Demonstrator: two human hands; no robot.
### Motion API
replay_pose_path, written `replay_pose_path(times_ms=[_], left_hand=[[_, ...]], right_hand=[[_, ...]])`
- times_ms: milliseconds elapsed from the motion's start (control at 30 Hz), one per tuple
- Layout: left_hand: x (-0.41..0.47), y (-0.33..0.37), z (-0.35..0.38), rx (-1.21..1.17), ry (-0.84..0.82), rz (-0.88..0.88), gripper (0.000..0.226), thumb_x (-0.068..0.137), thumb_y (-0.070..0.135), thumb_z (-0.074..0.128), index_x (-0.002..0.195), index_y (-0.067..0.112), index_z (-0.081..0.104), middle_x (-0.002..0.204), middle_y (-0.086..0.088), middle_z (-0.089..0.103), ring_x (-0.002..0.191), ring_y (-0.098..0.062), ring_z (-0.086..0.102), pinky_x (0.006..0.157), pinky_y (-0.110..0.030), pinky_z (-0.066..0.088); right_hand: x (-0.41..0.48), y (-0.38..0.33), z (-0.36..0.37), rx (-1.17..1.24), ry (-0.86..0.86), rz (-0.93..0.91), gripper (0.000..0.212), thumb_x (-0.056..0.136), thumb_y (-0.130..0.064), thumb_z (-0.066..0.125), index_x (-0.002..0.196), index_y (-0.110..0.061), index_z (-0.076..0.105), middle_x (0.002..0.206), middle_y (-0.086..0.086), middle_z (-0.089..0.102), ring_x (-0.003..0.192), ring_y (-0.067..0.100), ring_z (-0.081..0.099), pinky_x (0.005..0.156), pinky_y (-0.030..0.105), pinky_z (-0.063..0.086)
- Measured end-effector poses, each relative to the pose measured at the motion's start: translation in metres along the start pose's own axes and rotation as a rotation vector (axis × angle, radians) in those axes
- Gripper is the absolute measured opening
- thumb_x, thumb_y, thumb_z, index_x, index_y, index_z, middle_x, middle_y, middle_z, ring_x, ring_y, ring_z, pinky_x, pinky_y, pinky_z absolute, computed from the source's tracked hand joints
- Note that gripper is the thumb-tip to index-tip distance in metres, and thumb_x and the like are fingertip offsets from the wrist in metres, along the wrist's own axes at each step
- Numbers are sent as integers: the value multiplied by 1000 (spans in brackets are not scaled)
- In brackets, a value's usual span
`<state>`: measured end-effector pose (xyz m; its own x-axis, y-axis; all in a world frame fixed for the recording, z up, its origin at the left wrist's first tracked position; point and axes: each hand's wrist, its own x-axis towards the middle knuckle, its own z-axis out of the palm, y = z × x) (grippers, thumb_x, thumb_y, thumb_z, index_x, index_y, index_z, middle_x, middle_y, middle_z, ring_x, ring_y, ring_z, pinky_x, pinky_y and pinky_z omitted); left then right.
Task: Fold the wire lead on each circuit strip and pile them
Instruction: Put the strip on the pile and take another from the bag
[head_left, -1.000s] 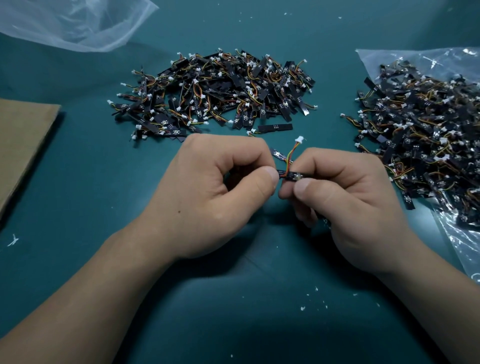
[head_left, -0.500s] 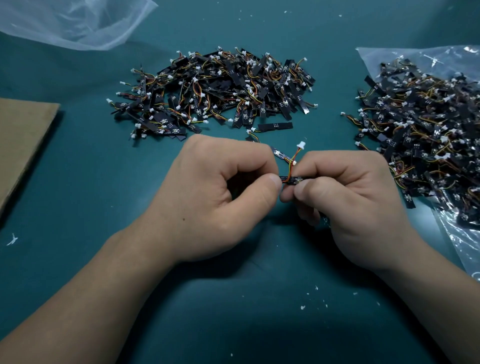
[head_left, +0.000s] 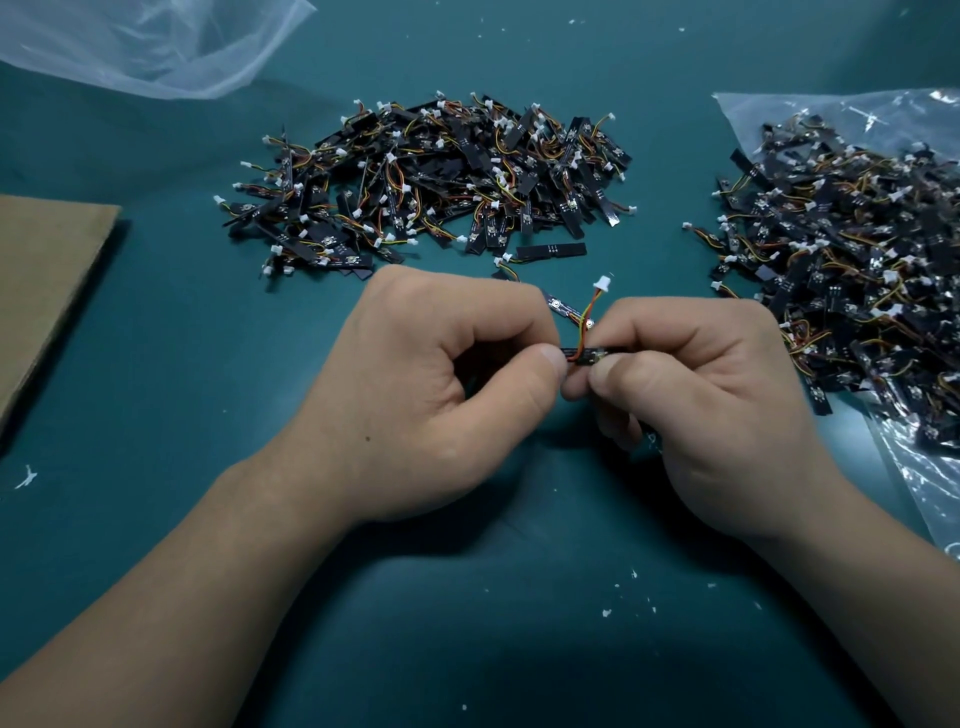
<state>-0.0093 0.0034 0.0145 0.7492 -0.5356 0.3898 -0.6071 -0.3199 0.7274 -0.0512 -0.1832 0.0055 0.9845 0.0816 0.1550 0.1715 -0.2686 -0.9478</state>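
Nearest on the teal worktop (head_left: 156, 389) lie white flecks (head_left: 605, 613), then the left hand (head_left: 431, 395) and right hand (head_left: 717, 410), each grip pinching one circuit strip (head_left: 589, 356), its wire lead (head_left: 589, 317) upright; left of that strip is cardboard (head_left: 47, 280), right a bagful (head_left: 857, 260), beyond a loose heap (head_left: 431, 182), farthest clear plastic (head_left: 156, 47).

A bare left hand (head_left: 415, 395) and a bare right hand (head_left: 717, 410)
Both forearms were bare too, the left forearm (head_left: 171, 608) and the right forearm (head_left: 862, 597), as far as could be seen. The left hand had one tiny dark dot (head_left: 368, 439) on its back. The left thumbnail (head_left: 551, 357) and the right thumbnail (head_left: 605, 370) were cut short.
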Motion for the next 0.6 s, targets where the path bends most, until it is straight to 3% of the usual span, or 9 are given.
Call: replay_pose_path(times_ms=[133, 267, 467, 600], left_hand=[[0, 0, 0, 14, -7, 4, 21, 85, 6, 62, 65, 8, 65, 51, -3, 46, 51, -20, 43, 50, -29, 35], [-1, -1, 1, -33, 25, -28, 20, 87, 7, 62, 68, 10, 67, 52, -3, 48, 51, -20, 46, 51, -32, 37], [0, -1, 0, -87, 27, -58, 20, 88, 9, 61, 70, 10, 68, 54, -3, 50, 53, -19, 46, 52, -27, 36], [0, -1, 0, -95, 20, -69, 19, 88, 11, 61, 71, 12, 68, 55, -4, 51, 55, -23, 48, 54, -35, 38]], right_hand=[[0, 2, 0, -6, 8, 23, 15, 77, -12, 60, 70, -14, 73, 51, 15, 54, 44, 18, 41, 41, 36, 32], [-1, 1, 0, 19, -11, -16, 19, 82, -27, 56, 75, -17, 72, 54, 11, 56, 45, 25, 45, 42, 35, 35], [-1, 2, 1, 25, -1, -28, 22, 87, -30, 57, 79, -17, 72, 56, 11, 58, 45, 26, 49, 43, 32, 39], [-1, 2, 1, 0, 11, -34, 22, 88, -31, 57, 80, -18, 73, 54, 7, 57, 45, 22, 49, 45, 30, 39]])
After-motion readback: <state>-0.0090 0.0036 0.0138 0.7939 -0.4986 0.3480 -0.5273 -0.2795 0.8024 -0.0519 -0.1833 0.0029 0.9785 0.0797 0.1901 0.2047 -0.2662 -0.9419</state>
